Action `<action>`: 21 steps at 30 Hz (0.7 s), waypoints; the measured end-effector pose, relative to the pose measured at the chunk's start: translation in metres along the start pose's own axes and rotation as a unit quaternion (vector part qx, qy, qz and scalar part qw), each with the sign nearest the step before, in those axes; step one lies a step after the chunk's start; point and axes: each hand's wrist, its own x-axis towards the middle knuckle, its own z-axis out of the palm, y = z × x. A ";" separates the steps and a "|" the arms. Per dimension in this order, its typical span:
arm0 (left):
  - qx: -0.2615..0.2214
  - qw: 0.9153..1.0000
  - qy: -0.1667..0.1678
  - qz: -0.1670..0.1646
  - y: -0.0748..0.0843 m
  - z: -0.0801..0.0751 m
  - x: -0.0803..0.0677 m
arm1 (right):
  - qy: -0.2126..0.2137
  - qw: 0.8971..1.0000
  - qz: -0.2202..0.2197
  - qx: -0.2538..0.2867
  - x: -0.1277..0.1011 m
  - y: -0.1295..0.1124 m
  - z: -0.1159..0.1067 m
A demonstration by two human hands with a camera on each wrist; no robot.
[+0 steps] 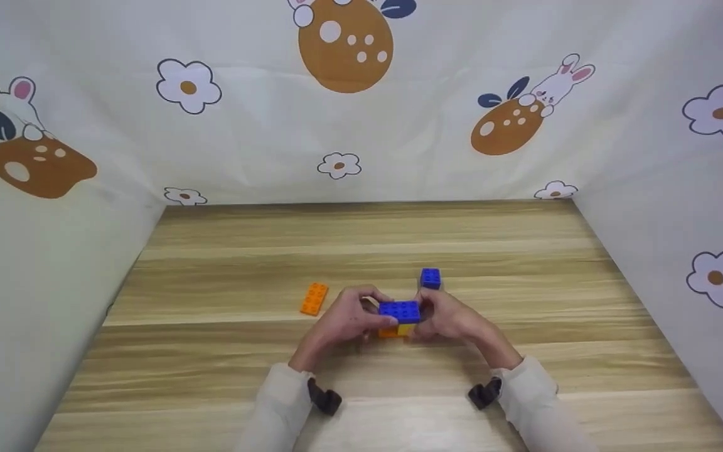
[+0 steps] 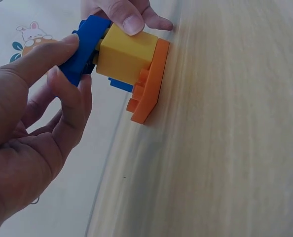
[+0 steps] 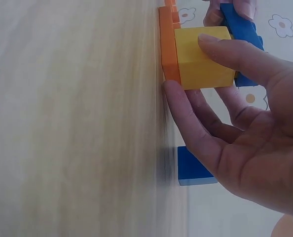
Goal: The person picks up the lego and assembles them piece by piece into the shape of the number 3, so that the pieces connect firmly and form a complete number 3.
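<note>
At bench (image 1: 524,251) centre, near the front edge: a small brick stack (image 1: 398,317) sits between both hands. Stack = blue brick (image 2: 82,49) on top, yellow brick (image 2: 124,54) mid, orange plate (image 2: 151,81) at the bottom, the plate resting on the bench surface.

Left hand (image 1: 349,317): fingers curled on the blue brick's left end, pinching it. Right hand (image 1: 449,317): thumb laid on the yellow brick's face, fingers reaching under toward the orange plate's edge; clamped on the stack.

Handling (judgement): rigid moulded plastic, light, not fragile. Smooth faces, so somewhat slippery if pinched on flats alone. Stud joints look only partly seated – blue brick sits skewed in the left wrist view – so layers could separate under a sideways pull. Best hold: opposite side walls of the yellow brick w/ support under the orange plate; press straight down on the blue brick, not at its overhang.

Nearby: loose blue block (image 1: 430,278) just behind the right hand, close to the fingers; loose orange brick (image 1: 314,298) left of the left hand, apart from it.

Room: open bench behind and to both sides. Printed fabric walls (image 1: 361,125) enclose left, right and rear, well apart from the stack. Front edge is nearest; forearms occupy that side.
</note>
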 end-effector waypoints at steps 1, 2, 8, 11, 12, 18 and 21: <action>-0.001 1.000 0.001 -0.003 0.000 0.000 0.000 | 0.000 1.000 -0.001 0.002 0.000 0.000 0.000; -0.001 1.000 0.002 -0.006 0.000 0.000 0.001 | 0.000 1.000 -0.001 0.003 0.000 0.000 0.000; 0.001 1.000 0.010 -0.007 0.002 -0.001 0.001 | 0.001 1.000 0.000 0.004 0.000 0.000 0.001; 0.005 1.000 0.012 -0.005 0.003 -0.001 0.002 | -0.002 1.000 -0.003 0.002 0.001 0.000 0.001; 0.006 1.000 0.012 -0.006 0.003 -0.002 0.002 | -0.003 1.000 -0.004 0.004 0.001 0.000 0.000; 0.011 1.000 0.009 0.000 -0.002 -0.004 0.004 | -0.016 1.000 -0.008 0.024 0.000 0.001 0.000; 0.004 1.000 0.006 0.009 -0.006 -0.003 0.005 | -0.020 0.999 -0.024 0.026 -0.001 0.002 -0.001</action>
